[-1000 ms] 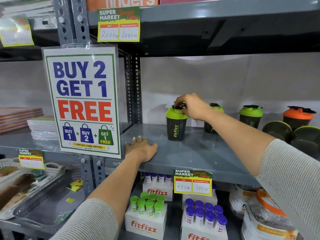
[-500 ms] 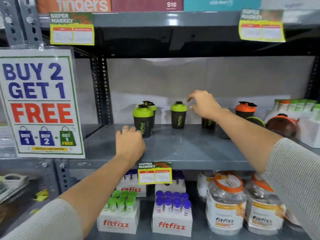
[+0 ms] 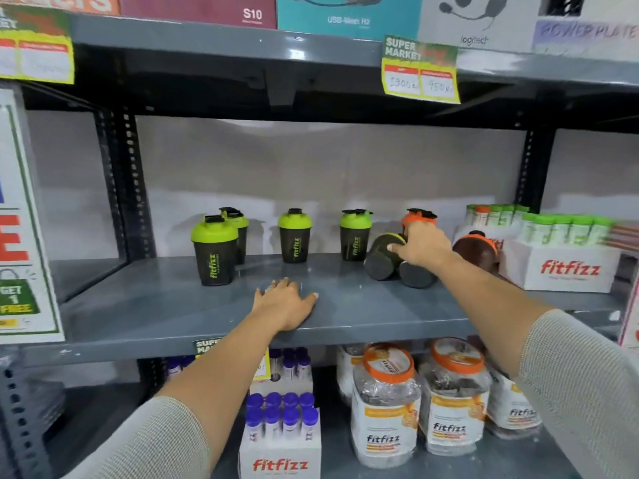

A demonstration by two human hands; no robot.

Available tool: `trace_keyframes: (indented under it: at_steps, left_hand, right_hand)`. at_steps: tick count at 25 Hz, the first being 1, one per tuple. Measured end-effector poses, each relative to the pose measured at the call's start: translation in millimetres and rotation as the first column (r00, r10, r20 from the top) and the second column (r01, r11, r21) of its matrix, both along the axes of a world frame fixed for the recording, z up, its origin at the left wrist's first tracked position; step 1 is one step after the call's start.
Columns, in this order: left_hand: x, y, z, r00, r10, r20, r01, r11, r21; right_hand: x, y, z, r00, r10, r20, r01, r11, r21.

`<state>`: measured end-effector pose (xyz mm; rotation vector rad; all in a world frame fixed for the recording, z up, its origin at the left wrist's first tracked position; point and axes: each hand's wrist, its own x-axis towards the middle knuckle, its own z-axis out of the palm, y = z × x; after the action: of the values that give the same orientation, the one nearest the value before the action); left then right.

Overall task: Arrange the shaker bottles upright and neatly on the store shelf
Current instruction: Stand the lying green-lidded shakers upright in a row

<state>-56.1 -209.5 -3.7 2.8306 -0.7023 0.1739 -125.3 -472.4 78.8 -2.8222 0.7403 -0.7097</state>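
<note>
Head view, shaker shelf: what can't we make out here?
- Right hand: covers the middle of the toppled shakers, so whether it grips one is unclear.
- Orange-lid shaker: body hidden behind that hand.
- Brown toppled bottle: partly hidden behind the right forearm and the fitfizz box.
- Promo sign: cut off by the left edge.
- Price tag: handwritten figures blurred.

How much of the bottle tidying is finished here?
Four green-lidded shakers stand upright. The right hand is on two fallen bottles; the left hand rests on the shelf. An orange-lidded bottle also lies tipped.
</note>
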Motion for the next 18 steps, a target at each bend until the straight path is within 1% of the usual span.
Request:
trace_keyframes:
  at_steps: [1, 4, 6, 9, 12, 15, 18]
  left_hand:
    - [2, 0, -1, 1.000, -0.007, -0.009, 0.007, 1.000, -0.004]
    - [3, 0, -3, 1.000, -0.029, -0.006, 0.029, 0.999, -0.029]
    - [2, 1, -3, 0.999, -0.034, -0.003, 0.034, 0.999, -0.030]
    - [2, 1, -2, 1.000, -0.029, 0.001, 0.029, 0.999, -0.028]
    - [1, 0, -2, 1.000, -0.028, -0.006, 0.028, 0.999, -0.028]
    - [1, 0, -2, 1.000, -0.022, -0.011, 0.022, 0.999, -0.025]
    - [0, 0, -1, 1.000, -0.023, -0.018, 0.023, 0.999, -0.026]
  right_hand:
    - [2, -2, -7, 0.999, -0.028, -0.031, 0.028, 1.000, 0.004]
    - [7, -7, -20, 0.987, -0.112, -0.112, 0.103, 0.991, -0.080]
    - [11, -8, -25, 0.979, -0.143, -0.149, 0.129, 0.987, -0.099]
    - [15, -8, -33, 0.970, -0.142, -0.197, 0.132, 0.989, -0.062]
    - [16, -10, -38, 0.966, -0.131, -0.221, 0.117, 0.990, -0.077]
    - [15, -11, -39, 0.975, -0.118, -0.189, 0.106, 0.991, -0.077]
    - [11, -12, -45, 0.992, -0.106, -0.076, 0.103, 0.994, -0.032]
